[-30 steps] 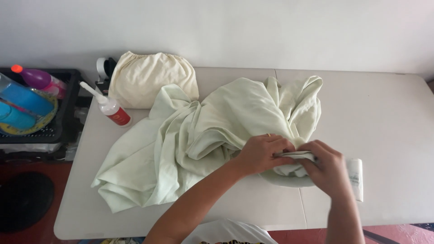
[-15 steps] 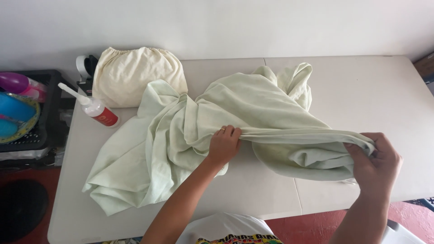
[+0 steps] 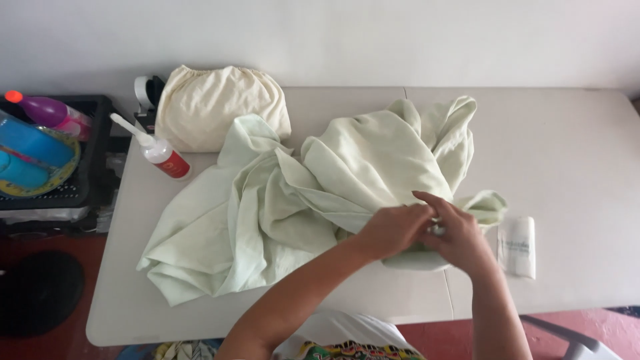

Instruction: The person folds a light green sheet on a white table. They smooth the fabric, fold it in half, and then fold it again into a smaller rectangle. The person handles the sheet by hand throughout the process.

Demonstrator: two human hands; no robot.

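A large pale green sheet (image 3: 287, 200) lies crumpled across the white table (image 3: 567, 147). My left hand (image 3: 392, 230) and my right hand (image 3: 455, 235) meet at the sheet's near right edge, both pinching its hem. The fingers overlap, so the piece of hem between them is mostly hidden. A fold of the sheet sticks out to the right of my right hand.
A cream fitted cover (image 3: 223, 107) sits bunched at the back left. A white squeeze bottle with a red label (image 3: 160, 155) lies beside it. A small white packet (image 3: 518, 247) rests right of my hands. A black crate (image 3: 80, 153) with coloured bottles stands off the left edge.
My right hand, stretched out to the right with the hem half a second ago, has come back to my left hand. The sheet's edge is gathered again.
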